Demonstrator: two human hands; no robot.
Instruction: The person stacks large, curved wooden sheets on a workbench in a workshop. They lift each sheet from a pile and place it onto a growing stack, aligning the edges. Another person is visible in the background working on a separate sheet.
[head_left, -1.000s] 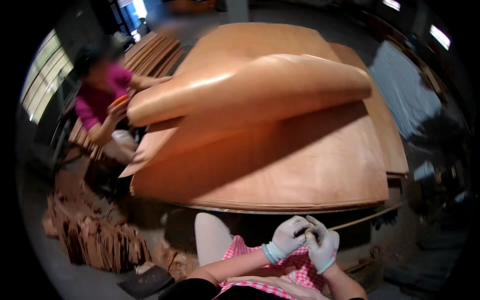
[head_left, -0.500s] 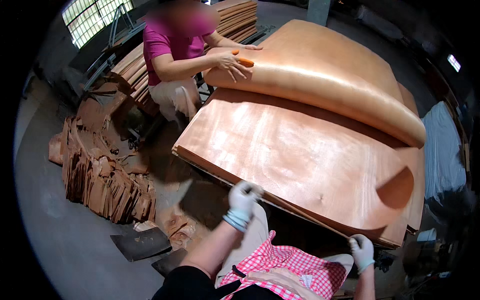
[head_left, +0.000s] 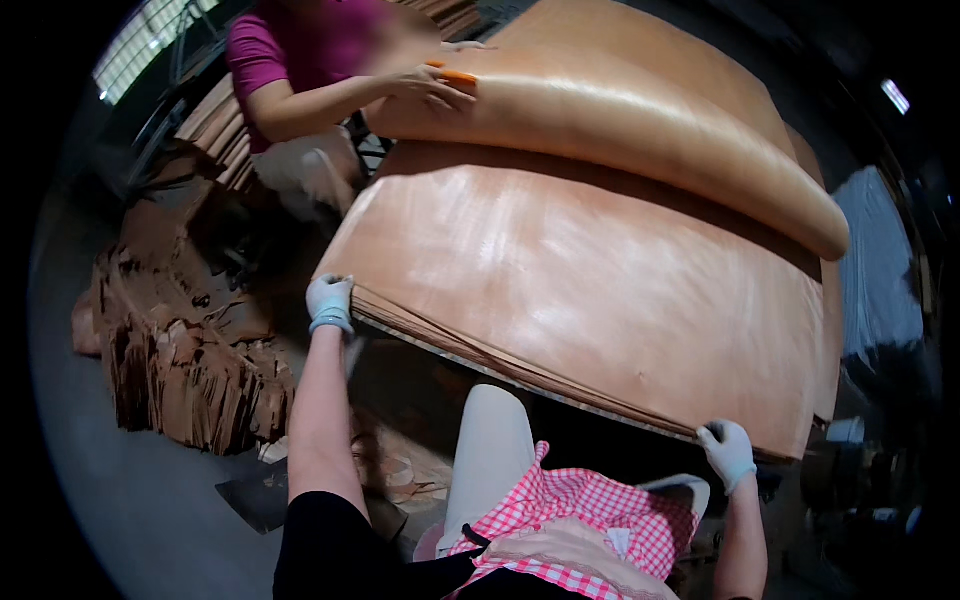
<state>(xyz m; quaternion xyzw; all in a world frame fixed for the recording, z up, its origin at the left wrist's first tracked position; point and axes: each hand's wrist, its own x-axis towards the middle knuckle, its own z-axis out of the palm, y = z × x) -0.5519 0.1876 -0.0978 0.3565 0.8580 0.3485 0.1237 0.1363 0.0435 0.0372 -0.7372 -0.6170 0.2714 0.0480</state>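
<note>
A stack of thin reddish-brown wood veneer sheets (head_left: 560, 270) lies in front of me, its top sheet spread flat. At the stack's near left corner, my left hand (head_left: 330, 302), in a white glove, is closed on the sheet's edge. My right hand (head_left: 727, 452), also gloved, pinches the near edge toward the right end. Fingertips of both hands are partly hidden by the edge. Across the far side, a large rolled-over veneer sheet (head_left: 640, 135) arches above the stack, and a co-worker's hand (head_left: 437, 88) with orange finger covers rests on its left end.
The co-worker in a magenta shirt (head_left: 290, 60) sits at the far left. A pile of broken veneer scraps (head_left: 190, 370) stands on the floor at left. Pale plastic sheeting (head_left: 880, 265) hangs at the right. My knee (head_left: 495, 430) is just below the stack's near edge.
My left hand has moved left along the near edge to the corner and grips there. The curled right corner of the top sheet now lies flat. My right hand stays near the right end.
</note>
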